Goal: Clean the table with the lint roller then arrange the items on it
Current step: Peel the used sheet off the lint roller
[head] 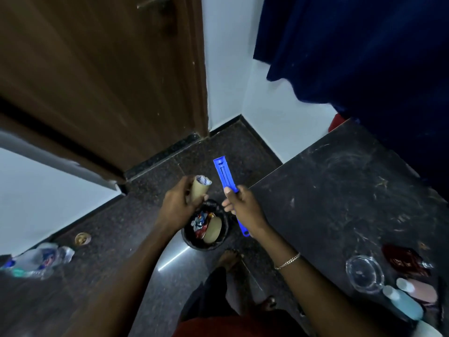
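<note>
Standing over a black bin (205,242) beside the counter (340,190) — left hand (178,205) fingers wrapped round a cardboard roll core (199,188), right hand (243,207) fingers pinching the blue lint roller handle (226,173).

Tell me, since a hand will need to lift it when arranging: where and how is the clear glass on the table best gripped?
Grip the clear glass around its side wall, just below the rim, coming from above and from the left. It seems to stand upright, mouth up, and the bottles and red packet crowd its right side. The table is bare to its left.
</note>
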A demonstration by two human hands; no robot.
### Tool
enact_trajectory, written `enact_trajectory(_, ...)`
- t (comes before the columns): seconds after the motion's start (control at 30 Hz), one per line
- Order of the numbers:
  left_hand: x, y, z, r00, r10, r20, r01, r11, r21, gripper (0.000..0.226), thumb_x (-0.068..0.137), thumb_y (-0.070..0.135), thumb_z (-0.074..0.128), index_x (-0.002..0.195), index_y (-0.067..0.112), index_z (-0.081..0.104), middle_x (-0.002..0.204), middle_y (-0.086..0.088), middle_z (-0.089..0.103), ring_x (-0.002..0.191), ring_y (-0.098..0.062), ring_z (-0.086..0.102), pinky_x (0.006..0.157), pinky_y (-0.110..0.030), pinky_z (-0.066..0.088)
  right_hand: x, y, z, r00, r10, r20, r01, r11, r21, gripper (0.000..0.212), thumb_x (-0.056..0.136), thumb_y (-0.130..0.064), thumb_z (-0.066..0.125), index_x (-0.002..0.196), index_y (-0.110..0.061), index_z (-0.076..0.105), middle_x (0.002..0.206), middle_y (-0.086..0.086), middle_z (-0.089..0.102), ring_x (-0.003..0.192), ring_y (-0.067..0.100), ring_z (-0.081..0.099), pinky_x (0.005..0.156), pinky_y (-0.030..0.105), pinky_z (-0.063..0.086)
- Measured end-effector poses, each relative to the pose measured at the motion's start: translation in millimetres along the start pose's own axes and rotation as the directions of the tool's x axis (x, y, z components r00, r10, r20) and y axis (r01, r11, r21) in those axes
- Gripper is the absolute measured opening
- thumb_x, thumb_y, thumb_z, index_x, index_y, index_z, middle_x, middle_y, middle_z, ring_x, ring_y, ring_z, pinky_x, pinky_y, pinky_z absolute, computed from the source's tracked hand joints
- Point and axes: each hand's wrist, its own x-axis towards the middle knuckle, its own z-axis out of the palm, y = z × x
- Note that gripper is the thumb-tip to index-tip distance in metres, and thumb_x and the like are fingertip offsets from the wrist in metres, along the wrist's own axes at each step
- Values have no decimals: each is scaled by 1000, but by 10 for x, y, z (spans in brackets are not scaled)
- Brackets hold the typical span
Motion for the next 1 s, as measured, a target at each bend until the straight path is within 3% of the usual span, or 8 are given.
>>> enact_trajectory(0.17,-37,-621,295,985,-174,18,174,985,-17,54,85,43,81,130,25,58,115,0,75,100,-20,71,87,-42,60,245,457,372,996,77,-51,-80,994,-71,28,100,-29,57,107,-3,61,94,15,75,88,32,72,85,43,55)
enact_trajectory(0.3,16,-1126,594,969,-244,49,245,970,-7,55,81,49,80,126,29,55,111,3,73,94,-17,69,77,-30,56,499,846,512,990,115,-85,-127,981,-145,25,99,-27,58,100,-3,64,95,15,76,91,33,72,87,46,55)
enact_trajectory(0.4,95,-1489,887,955,-287,76,279,955,103,53,83,41,80,125,23,54,114,-8,72,95,-30,69,79,-42,58,659,1106,574,987,136,-83,-148,976,-161,16,99,-27,58,95,-11,61,96,16,76,92,34,71,90,49,55)
enact_trajectory(0.57,174,-1882,1267,930,-350,113,322,923,210,54,86,40,76,128,21,49,119,-14,69,105,-38,66,78,-42,54,812,1403,593,985,151,-82,-165,966,-199,24,98,-29,59,100,-6,62,97,18,75,93,37,70,91,53,54)
enact_trajectory(0.7,142,-1960,1323,912,-395,116,348,891,293,74,88,42,74,147,19,37,140,-14,55,120,-41,61,91,-52,55,795,1429,594,985,162,-58,-171,961,-220,31,98,-31,59,108,-2,64,98,16,75,93,36,70,91,54,53)
enact_trajectory(0.8,26,-1864,1216,917,-388,90,348,890,294,79,92,49,68,154,18,30,146,-14,49,125,-40,58,95,-56,54,706,1305,558,988,148,-47,-155,964,-216,29,98,-32,59,107,-4,64,97,15,74,92,36,70,90,54,54)
enact_trajectory(1.0,-336,-1439,796,968,-248,50,219,920,325,73,98,62,53,154,20,33,153,-6,46,128,-33,58,95,-50,55,389,897,477,998,64,-3,-62,971,-233,19,96,-35,61,96,-16,63,93,12,76,88,31,72,88,52,55)
